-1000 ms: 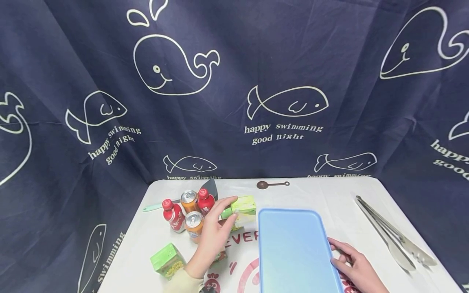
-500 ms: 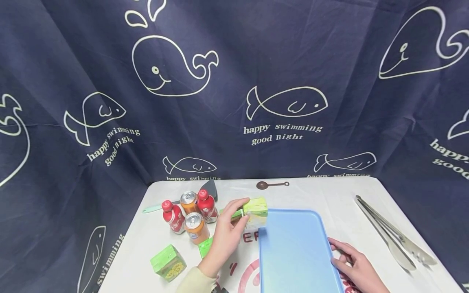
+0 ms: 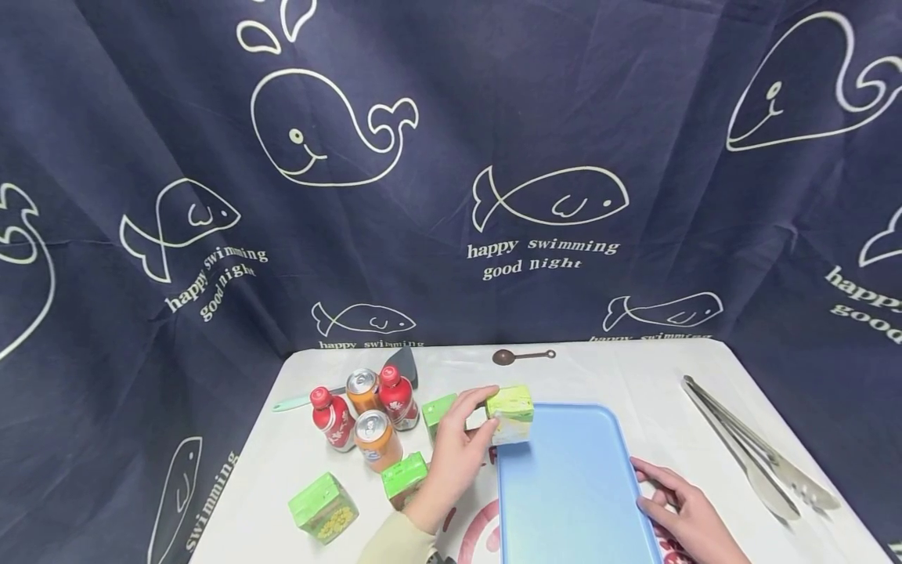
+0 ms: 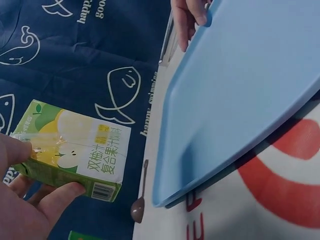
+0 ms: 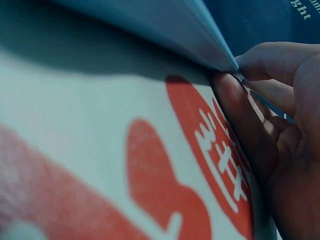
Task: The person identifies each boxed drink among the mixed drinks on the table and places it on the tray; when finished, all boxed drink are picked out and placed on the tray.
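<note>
One carton [image 4: 75, 145], label [image 4: 98, 157] "双柚汁", in the left hand [image 3: 458, 453]

Yellow-green carton [image 3: 510, 415], plain blue tray [image 3: 571, 486], whale-print navy curtain [image 3: 444, 211]

Here's the juice carton [image 3: 510, 415], a small box in yellow-green and white, printed with yellow fruit, a leaf and Chinese lettering, held in the left hand [image 3: 454, 446] between thumb and fingers! It's up off the table, top face skyward, at the tray's ten-to-eleven o'clock corner. And the tray [image 3: 571, 486]: light blue, rectangular, low-rimmed, long sides running roughly twelve to six, its three o'clock rim gripped by the right hand [image 3: 683, 509].
</note>
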The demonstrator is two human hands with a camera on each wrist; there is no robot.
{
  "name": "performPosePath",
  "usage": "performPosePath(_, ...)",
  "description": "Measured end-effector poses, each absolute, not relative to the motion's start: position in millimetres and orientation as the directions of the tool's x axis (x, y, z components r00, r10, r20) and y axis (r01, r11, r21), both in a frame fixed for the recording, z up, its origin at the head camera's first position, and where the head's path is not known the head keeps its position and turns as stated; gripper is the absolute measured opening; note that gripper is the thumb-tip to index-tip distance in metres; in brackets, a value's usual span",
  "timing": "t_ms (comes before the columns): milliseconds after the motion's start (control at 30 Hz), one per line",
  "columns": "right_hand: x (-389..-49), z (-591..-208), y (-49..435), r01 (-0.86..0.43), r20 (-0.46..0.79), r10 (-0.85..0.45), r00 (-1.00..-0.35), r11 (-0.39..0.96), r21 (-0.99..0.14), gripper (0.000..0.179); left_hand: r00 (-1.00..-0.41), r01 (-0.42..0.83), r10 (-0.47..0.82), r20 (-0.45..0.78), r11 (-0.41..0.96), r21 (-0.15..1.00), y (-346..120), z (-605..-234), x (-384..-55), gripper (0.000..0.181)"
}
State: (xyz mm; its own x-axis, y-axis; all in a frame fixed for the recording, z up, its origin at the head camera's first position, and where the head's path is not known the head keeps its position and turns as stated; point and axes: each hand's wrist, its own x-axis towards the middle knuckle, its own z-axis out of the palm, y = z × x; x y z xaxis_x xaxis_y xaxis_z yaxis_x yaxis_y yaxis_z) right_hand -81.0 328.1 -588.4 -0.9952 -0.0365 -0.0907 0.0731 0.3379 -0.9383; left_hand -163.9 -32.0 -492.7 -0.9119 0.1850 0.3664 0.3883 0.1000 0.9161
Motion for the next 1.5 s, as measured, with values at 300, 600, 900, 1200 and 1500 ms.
performPosePath(300,-82.0,-587.0,327.9,0.094,-0.111,-0.034,-0.993,0.326,-0.941,0.057,-0.897,0.409,0.217,0.385,0.074,0.910,-13.1,-504.9,-165.9,0.051)
performPosePath(600,-80.8,-585.1,329.9,0.091,-0.109,-0.034,-0.993,0.344,-0.935,0.057,-0.914,0.348,0.249,0.320,0.078,0.934,9.7,-523.4,-168.0,0.050)
performPosePath(900,-81.2,-586.3,331.1,0.120,-0.139,-0.033,-0.990,0.332,-0.936,0.059,-0.897,0.373,0.298,0.327,0.110,0.922,31.1,-534.4,-171.2,0.049)
performPosePath(1200,-83.3,-586.0,333.4,0.133,-0.162,-0.065,-0.985,0.323,-0.937,0.063,-0.900,0.366,0.312,0.304,0.163,0.916,51.9,-541.1,-174.0,0.048)
performPosePath(1500,-85.3,-584.7,332.0,0.176,-0.209,-0.079,-0.975,0.304,-0.936,0.067,-0.896,0.379,0.313,0.316,0.164,0.911,65.4,-546.8,-174.1,0.047)
